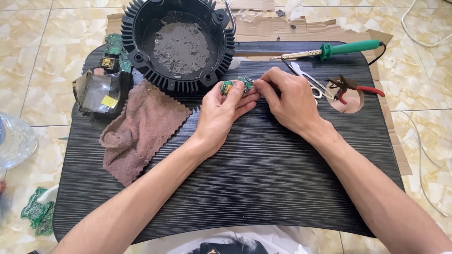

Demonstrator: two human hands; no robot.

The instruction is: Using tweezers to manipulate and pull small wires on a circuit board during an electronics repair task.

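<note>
My left hand (221,110) holds a small green circuit board (237,85) between thumb and fingers, just in front of a round black finned housing (179,42). My right hand (288,96) pinches the board's right edge with thumb and forefinger; the fingers hide whatever they grip there. Both hands hover over the far middle of a dark wood-grain lap table (254,178).
A brown rag (141,129) lies left of my hands. A dark electronic module with a yellow label (102,94) sits at the far left. A green-handled soldering iron (339,49), white tweezers (308,80) and red-handled cutters (353,87) lie to the right. Green board scraps (37,211) rest on the floor.
</note>
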